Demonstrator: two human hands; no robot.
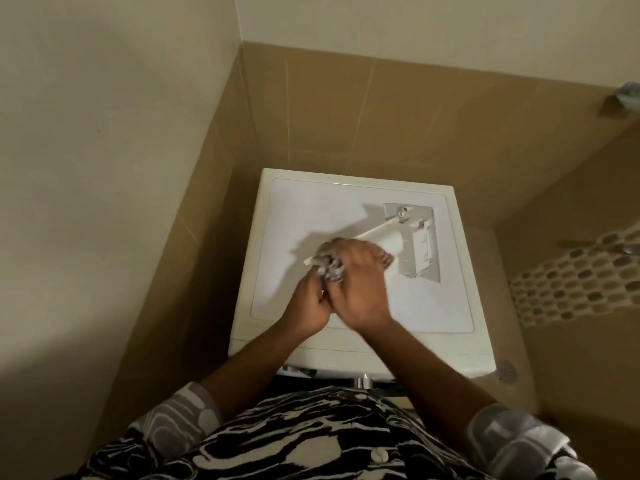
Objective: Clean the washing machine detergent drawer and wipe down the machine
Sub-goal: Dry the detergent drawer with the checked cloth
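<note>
A person at work wears a short-sleeved, black-and-white shirt (pixel 294 434) in a bold wavy, zebra-like print, with one small white button (pixel 379 455) showing at the front. The wide left sleeve (pixel 180 417) and right sleeve (pixel 512 441) carry the same swirls in paler grey and white. Both forearms are bare down to the left hand (pixel 306 306) and right hand (pixel 360 285).

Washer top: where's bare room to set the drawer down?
Bare: rear-left of the washer top, between back edge and hands; also the front-right corner. Crowded: centre to right rear, where left hand grips the drawer and right hand holds the cloth.
</note>
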